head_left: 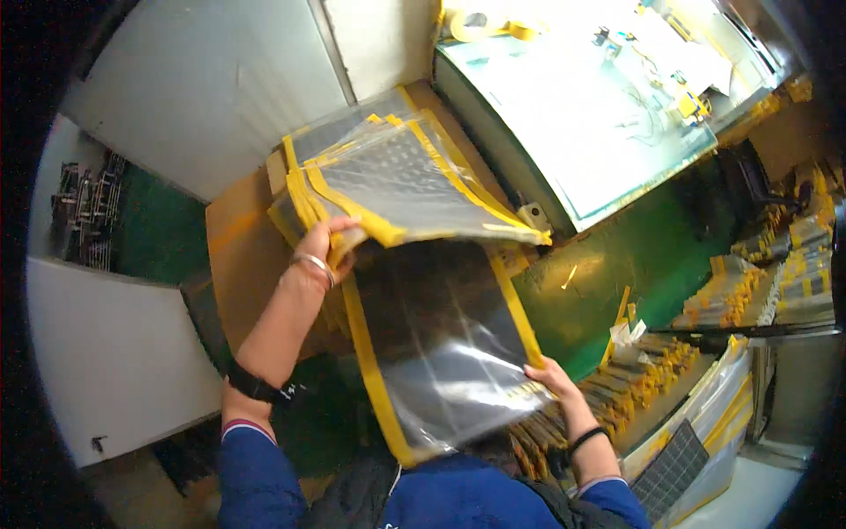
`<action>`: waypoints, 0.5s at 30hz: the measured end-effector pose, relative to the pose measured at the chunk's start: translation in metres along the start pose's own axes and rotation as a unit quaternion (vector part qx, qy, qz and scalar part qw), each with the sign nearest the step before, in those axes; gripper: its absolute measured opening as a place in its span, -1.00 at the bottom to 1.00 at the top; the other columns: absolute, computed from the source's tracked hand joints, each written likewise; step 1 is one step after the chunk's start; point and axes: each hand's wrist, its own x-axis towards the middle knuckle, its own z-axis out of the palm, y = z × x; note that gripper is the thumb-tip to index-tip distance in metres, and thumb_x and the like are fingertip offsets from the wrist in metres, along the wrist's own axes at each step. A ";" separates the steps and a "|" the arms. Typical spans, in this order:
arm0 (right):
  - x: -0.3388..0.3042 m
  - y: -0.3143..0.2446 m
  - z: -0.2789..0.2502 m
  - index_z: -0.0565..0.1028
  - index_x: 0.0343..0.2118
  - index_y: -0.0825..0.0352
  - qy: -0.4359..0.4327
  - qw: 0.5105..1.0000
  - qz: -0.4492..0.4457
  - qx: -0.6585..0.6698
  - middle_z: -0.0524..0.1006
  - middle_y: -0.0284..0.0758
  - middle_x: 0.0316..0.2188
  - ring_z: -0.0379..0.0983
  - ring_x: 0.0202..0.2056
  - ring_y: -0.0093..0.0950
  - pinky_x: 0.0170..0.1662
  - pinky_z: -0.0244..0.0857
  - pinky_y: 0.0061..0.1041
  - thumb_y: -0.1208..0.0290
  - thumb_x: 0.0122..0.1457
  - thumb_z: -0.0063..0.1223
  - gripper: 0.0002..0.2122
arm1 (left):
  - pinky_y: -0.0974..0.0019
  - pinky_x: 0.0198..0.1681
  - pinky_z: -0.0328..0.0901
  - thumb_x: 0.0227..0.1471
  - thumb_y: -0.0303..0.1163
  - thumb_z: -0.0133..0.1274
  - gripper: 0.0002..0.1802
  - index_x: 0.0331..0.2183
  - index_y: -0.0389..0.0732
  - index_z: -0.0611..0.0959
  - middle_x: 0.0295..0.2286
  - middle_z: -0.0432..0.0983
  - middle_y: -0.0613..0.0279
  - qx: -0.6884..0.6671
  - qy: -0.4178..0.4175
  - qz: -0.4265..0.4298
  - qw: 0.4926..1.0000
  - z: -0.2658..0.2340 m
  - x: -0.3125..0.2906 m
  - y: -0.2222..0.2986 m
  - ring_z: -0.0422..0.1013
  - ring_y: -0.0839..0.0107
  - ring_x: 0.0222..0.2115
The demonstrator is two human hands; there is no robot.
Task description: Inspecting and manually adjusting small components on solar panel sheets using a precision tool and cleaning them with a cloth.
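A see-through plastic sheet (441, 326) with yellow tape along its two long sides hangs in front of me and shines near its lower end. My right hand (553, 377) is closed on its right edge near the lower corner. My left hand (335, 242) grips the near left corner of a clear sheet (388, 181) with yellow borders, on top of a stack of similar sheets. That top sheet bows upward, and its near edge overlaps the far end of the sheet in my right hand. Some of my left fingers are hidden by the sheets.
Under the stack is a brown cardboard box (238, 256). Beyond it, to the right, stands a brightly lit table (564, 123) with tape rolls (476, 26). Many yellow-edged pieces (652, 370) are packed in rows at the right. A white panel (115, 353) stands at the left.
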 end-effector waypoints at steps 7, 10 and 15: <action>0.150 -0.021 0.032 0.30 0.00 0.47 0.014 0.946 -0.132 -0.296 0.52 -0.19 -0.25 0.46 -0.26 -0.47 -0.22 0.33 -0.45 0.16 0.03 0.17 -0.43 | 0.24 -0.32 0.41 -0.25 -0.52 0.23 -0.60 -0.25 -0.35 0.55 -0.37 0.54 0.17 0.049 -0.025 -0.040 0.998 -0.092 0.069 -0.167 0.49 0.30 -0.34; 0.106 -0.031 0.001 0.35 -0.05 0.49 0.007 0.904 -0.033 -0.426 0.52 -0.09 -0.25 0.47 -0.18 -0.39 -0.12 0.34 -0.41 0.18 0.02 0.17 -0.47 | 0.27 -0.30 0.40 -0.26 -0.49 0.26 -0.56 -0.23 -0.38 0.55 -0.36 0.55 0.16 0.184 0.154 -0.012 0.971 -0.111 0.087 -0.234 0.50 0.26 -0.34; 0.087 -0.105 0.008 0.41 -0.11 0.46 -0.064 0.953 0.097 -0.280 0.55 -0.23 -0.30 0.47 -0.29 -0.53 -0.22 0.35 -0.54 0.33 0.07 0.13 -0.62 | 0.14 -0.03 0.24 -0.19 0.01 0.16 -0.14 0.03 -0.36 0.31 0.03 0.21 -0.14 0.419 0.087 -0.032 0.903 -0.138 0.101 -0.277 0.28 0.10 -0.01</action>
